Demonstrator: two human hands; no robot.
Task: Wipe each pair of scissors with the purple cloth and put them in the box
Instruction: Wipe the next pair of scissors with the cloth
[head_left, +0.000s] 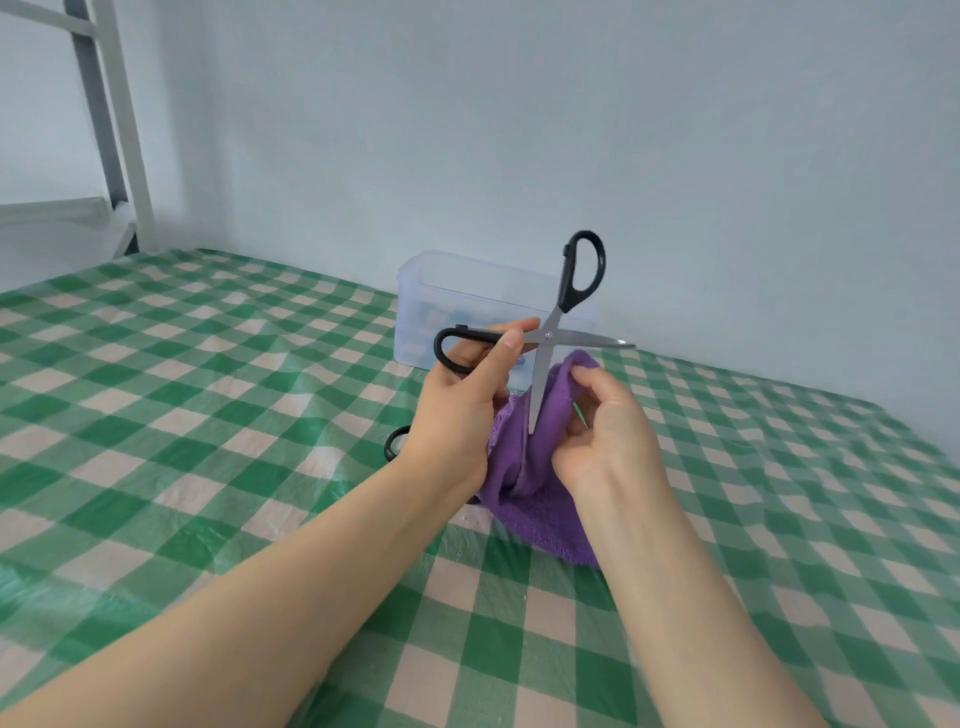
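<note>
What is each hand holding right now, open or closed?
Left hand: grips the scissors by one handle, blades spread wide.
Right hand: grips the cloth, bunched against one blade.

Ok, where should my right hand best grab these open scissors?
Probably take the free black handle loop of the scissors, coming from above. It stands upright and clear, while the blades are spread and the left hand grips the other loop.
</note>
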